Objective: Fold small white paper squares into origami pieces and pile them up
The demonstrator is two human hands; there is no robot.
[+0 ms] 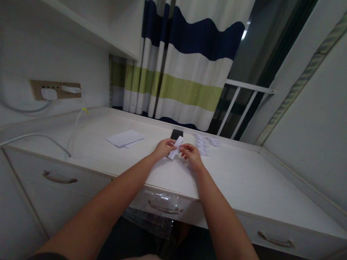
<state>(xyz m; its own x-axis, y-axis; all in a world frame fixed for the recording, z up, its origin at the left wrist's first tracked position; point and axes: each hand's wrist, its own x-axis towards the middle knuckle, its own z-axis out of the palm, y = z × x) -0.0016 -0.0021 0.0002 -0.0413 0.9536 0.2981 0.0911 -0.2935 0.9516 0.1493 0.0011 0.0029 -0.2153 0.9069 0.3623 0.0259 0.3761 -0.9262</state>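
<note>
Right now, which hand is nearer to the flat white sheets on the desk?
Left: the left hand is right of the flat white sheets, apart from them; the right hand is farther right.

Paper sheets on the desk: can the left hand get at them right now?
Probably yes. The sheets lie just left of the left hand, with nothing visible between. One catch: that hand holds a paper strip, so it may need to let go first.
</note>
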